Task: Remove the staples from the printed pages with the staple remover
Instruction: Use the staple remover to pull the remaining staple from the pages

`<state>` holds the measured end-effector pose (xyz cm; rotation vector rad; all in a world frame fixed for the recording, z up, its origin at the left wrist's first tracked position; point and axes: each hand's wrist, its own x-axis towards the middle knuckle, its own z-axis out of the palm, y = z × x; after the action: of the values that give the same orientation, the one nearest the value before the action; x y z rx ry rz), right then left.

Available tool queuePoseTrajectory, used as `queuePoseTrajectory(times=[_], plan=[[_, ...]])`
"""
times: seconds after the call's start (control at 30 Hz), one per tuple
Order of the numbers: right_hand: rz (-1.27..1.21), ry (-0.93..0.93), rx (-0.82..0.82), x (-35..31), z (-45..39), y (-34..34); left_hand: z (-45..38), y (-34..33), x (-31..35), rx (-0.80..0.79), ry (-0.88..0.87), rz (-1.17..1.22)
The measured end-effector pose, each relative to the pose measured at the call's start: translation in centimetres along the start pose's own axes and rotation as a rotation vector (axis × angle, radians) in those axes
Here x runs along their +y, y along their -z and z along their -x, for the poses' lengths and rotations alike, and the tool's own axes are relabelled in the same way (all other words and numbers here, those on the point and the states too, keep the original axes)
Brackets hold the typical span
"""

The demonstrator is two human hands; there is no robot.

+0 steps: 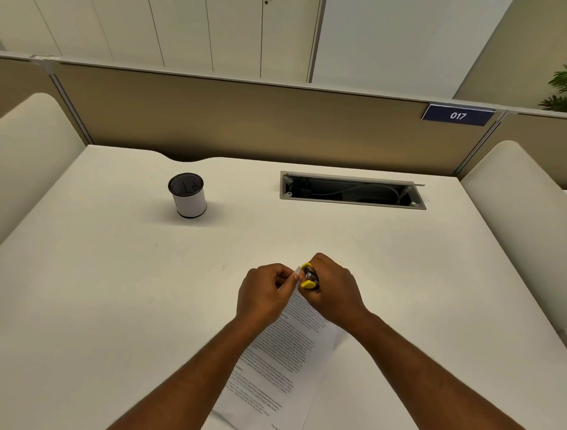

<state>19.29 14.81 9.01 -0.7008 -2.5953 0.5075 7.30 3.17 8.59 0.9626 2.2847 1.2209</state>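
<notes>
Two bare forearms reach forward from the bottom edge and meet over the near middle of the desk [117, 285]. The left hand [262, 294] has its fingers curled, pinching the far top corner of the printed pages [281, 359] between thumb and fingertips. The right hand [334, 293] is closed round a yellow-handled staple remover [309, 276], whose metal part sits right at that same corner, touching the paper beside the left thumb. Whether a staple is caught in it is too small to tell. The pages lie flat on the desk under both wrists, angled so the text runs towards the lower left, with the far corner lifted slightly between the hands.

The desk is white. Well beyond the hands, to the left, stands a round pen holder [187, 195] with a dark mesh rim and a white body. To the right of it is an open cable tray [352, 190] set into the desktop, with a cable inside. A beige partition [240, 119] runs along the back, carrying a dark blue sign [458, 115] reading 017. White cabinets [205, 31] stand behind, and a green plant [564, 89] shows at the right edge.
</notes>
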Motion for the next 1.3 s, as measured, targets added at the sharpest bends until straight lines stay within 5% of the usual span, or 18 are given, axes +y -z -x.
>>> queuePoseTrajectory(times=[0.4,0.7,1.3], plan=[[0.028,0.037,-0.031,0.4,-0.4,-0.4,-0.4,0.0,-0.3,0.073,0.063,0.042],[0.009,0.015,0.128,0.1,-0.9,-0.1,-0.8,0.0,-0.2,0.034,-0.016,0.029],[-0.029,-0.070,-0.096,0.2,-1.3,0.6,0.1,-0.3,0.6,0.080,-0.069,-0.086]])
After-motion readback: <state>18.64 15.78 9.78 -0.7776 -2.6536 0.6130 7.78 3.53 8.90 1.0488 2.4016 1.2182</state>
